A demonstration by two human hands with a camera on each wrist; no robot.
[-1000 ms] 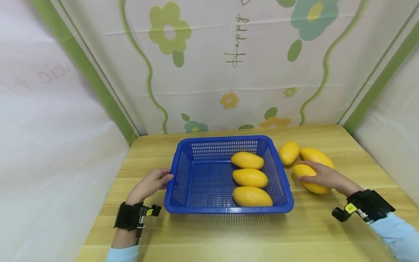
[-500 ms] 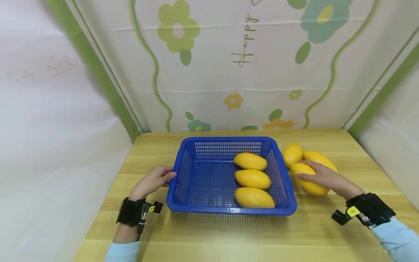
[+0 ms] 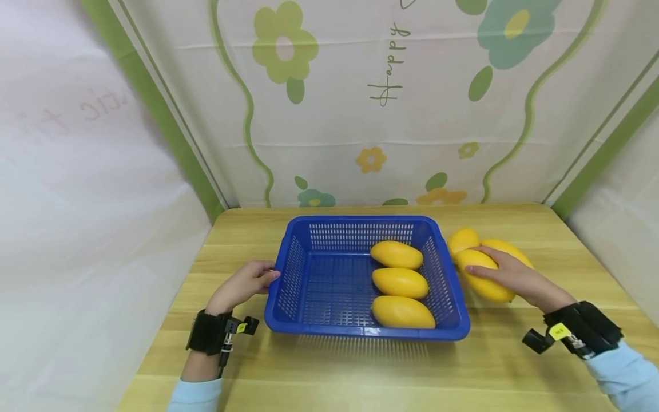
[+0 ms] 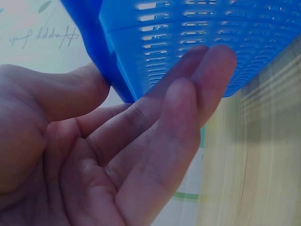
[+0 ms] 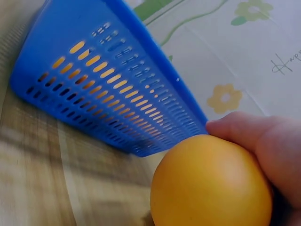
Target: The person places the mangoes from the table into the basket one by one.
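Note:
A blue plastic basket (image 3: 366,332) stands mid-table with three yellow mangoes along its right side: a far one (image 3: 396,254), a middle one (image 3: 400,283) and a near one (image 3: 403,312). At the basket's left rim, my left hand (image 3: 244,288) grips with the thumb on top; the left wrist view has its fingers against the slotted outer wall (image 4: 155,44). My right hand (image 3: 515,277) grips another mango (image 3: 484,280) from above, just right of the basket. In the right wrist view this mango (image 5: 211,183) fills the lower front, the thumb along its side.
Behind the held mango, two more mangoes lie on the table, one close to the basket (image 3: 462,239) and one farther right (image 3: 507,250), partly hidden by my hand. The wooden table (image 3: 360,377) backs onto a flower-print curtain (image 3: 329,114); white cloth hangs at both sides.
My right hand has moved the gripped mango left and slightly back, closer to the basket. The head view has shifted a little. My left hand keeps its grip on the rim.

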